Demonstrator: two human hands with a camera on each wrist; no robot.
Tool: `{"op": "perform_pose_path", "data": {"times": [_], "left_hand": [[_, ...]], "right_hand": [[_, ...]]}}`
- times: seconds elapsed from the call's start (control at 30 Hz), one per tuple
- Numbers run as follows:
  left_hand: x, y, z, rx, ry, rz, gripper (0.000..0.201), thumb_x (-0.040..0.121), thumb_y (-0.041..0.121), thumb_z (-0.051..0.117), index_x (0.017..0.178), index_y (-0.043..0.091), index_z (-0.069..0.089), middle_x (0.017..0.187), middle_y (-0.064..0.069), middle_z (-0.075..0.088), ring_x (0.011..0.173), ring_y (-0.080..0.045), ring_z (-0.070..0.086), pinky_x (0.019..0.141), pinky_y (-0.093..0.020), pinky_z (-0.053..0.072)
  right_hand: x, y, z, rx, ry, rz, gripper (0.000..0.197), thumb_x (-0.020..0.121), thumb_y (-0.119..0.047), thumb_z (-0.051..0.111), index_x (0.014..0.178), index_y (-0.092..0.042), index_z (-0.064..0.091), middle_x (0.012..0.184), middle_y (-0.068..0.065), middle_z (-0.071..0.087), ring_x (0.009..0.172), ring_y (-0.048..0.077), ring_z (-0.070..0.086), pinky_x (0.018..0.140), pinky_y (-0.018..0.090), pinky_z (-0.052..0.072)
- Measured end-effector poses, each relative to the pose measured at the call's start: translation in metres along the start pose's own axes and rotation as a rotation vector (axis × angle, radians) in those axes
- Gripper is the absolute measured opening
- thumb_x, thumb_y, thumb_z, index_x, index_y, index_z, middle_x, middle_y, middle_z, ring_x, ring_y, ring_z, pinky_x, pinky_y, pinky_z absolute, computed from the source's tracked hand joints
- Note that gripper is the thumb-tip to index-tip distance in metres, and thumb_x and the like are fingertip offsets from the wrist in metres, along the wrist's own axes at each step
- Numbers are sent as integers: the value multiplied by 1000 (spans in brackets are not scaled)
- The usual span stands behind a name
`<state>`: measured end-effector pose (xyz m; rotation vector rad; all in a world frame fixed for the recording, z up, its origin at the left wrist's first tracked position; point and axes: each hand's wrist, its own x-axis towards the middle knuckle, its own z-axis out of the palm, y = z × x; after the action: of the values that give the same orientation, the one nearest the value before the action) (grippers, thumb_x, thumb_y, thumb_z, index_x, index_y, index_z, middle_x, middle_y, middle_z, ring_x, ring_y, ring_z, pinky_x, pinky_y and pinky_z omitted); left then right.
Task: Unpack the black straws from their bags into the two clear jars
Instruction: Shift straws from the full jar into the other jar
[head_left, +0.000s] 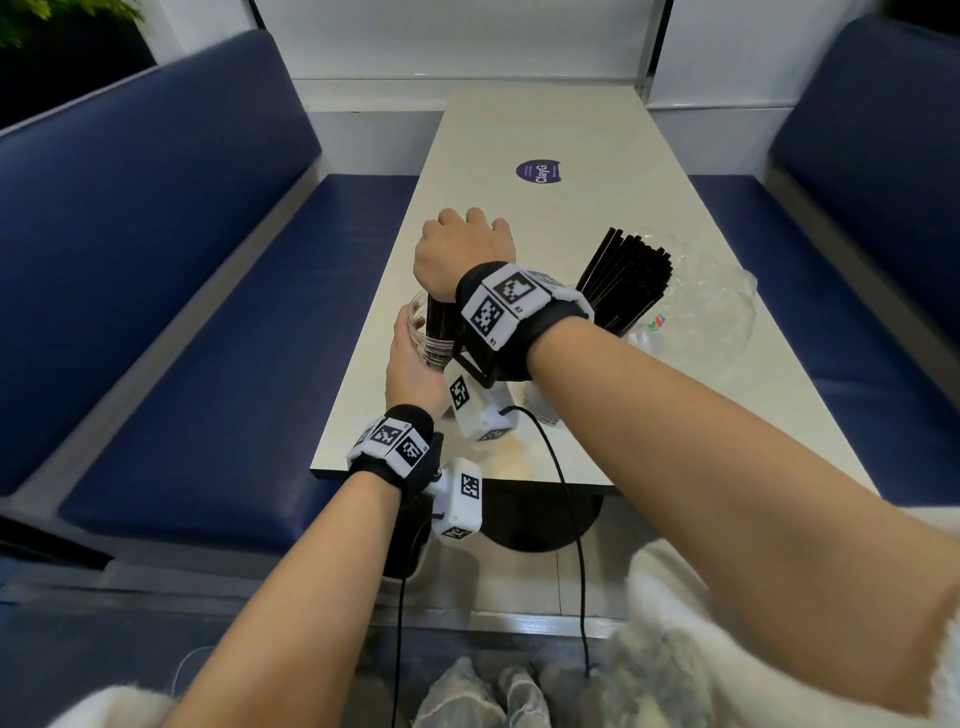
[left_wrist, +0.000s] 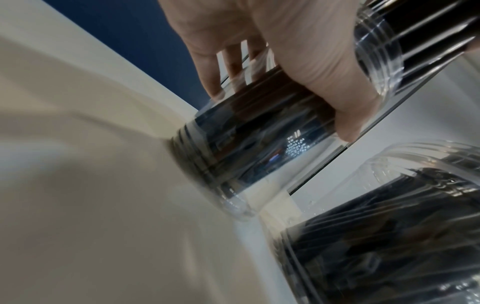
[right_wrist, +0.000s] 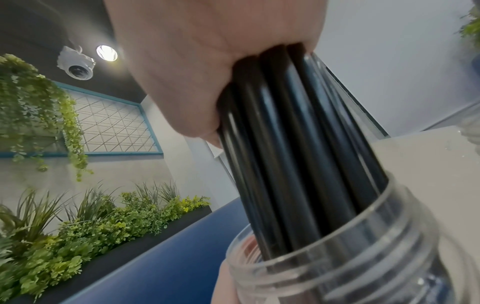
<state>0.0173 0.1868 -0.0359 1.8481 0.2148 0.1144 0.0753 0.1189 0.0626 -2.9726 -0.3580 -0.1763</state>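
Note:
My left hand (head_left: 410, 358) grips a clear jar (head_left: 426, 332) at the table's left edge; in the left wrist view its fingers (left_wrist: 324, 82) wrap the jar wall (left_wrist: 249, 144). My right hand (head_left: 462, 249) grips a bundle of black straws (right_wrist: 291, 144) from above, their lower ends inside that jar's mouth (right_wrist: 337, 253). A second clear jar (left_wrist: 389, 236), full of black straws (head_left: 628, 280), stands to the right, partly hidden by my right wrist.
Crumpled clear plastic bags (head_left: 711, 317) lie on the white table (head_left: 571, 135) right of the second jar. A purple sticker (head_left: 540, 171) sits farther back. Blue bench seats (head_left: 208, 338) flank the table. A cable (head_left: 566, 493) hangs off the near edge.

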Motion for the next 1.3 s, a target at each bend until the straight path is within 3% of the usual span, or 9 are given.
{"op": "perform_pose_path", "data": {"times": [0.07, 0.13, 0.27, 0.4, 0.53, 0.67, 0.77, 1.0, 1.3], "left_hand": [[3, -5, 0, 72, -7, 19, 92, 72, 35, 69, 147, 26, 18, 144, -6, 44, 129, -24, 45, 107, -37, 37], [7, -9, 0, 109, 0, 37, 96, 70, 31, 74, 147, 25, 16, 146, -6, 42, 131, -23, 43, 109, -39, 36], [9, -11, 0, 118, -6, 48, 102, 62, 41, 73, 147, 27, 18, 144, -5, 45, 128, -24, 46, 108, -44, 38], [11, -13, 0, 118, -23, 43, 104, 63, 42, 73, 148, 26, 16, 146, -6, 42, 131, -24, 44, 108, -41, 37], [11, -13, -1, 105, -35, 52, 117, 44, 60, 65, 146, 28, 17, 144, -4, 44, 129, -22, 47, 106, -42, 40], [13, -14, -2, 123, -27, 37, 104, 65, 36, 75, 148, 25, 13, 146, -6, 42, 130, -24, 44, 107, -36, 37], [14, -15, -2, 130, -26, 51, 99, 71, 27, 75, 148, 23, 12, 146, -7, 42, 130, -23, 44, 103, -31, 35], [15, -12, -2, 89, -46, 80, 115, 40, 54, 73, 140, 22, 27, 135, -5, 50, 120, -22, 53, 100, -45, 46], [15, -15, 1, 72, -54, 108, 115, 43, 58, 69, 142, 19, 25, 136, -6, 50, 121, -21, 52, 102, -43, 45]], "right_hand": [[0, 3, 1, -8, 1, -25, 36, 92, -21, 30, 121, -12, 50, 131, 4, 49, 126, 27, 39, 108, 49, 21], [0, 6, 2, 5, 15, -41, 36, 94, -21, 28, 121, -12, 51, 132, 4, 50, 127, 27, 40, 111, 50, 18], [0, 5, 6, 22, 62, -34, 35, 95, -20, 28, 118, -11, 52, 131, 5, 52, 124, 27, 43, 108, 44, 25], [2, 4, 6, 54, 27, -16, 36, 95, -23, 26, 122, -11, 46, 135, 4, 48, 129, 25, 38, 110, 47, 22], [2, 5, 7, 47, 24, -37, 38, 94, -23, 25, 127, -10, 42, 139, 3, 42, 133, 23, 32, 112, 45, 20], [1, 6, 6, 57, 3, -39, 37, 95, -22, 25, 123, -10, 46, 138, 4, 46, 132, 23, 35, 112, 43, 21], [0, 6, 4, 49, 18, -48, 36, 95, -22, 25, 120, -10, 48, 136, 4, 48, 130, 24, 37, 110, 43, 24], [-3, 7, 4, 16, -12, -61, 41, 95, -24, 22, 129, -13, 43, 142, 0, 41, 140, 23, 23, 116, 50, 7], [-3, 9, 10, 78, 50, -50, 40, 97, -24, 20, 129, -11, 40, 143, 1, 41, 137, 21, 30, 114, 43, 16]]}}
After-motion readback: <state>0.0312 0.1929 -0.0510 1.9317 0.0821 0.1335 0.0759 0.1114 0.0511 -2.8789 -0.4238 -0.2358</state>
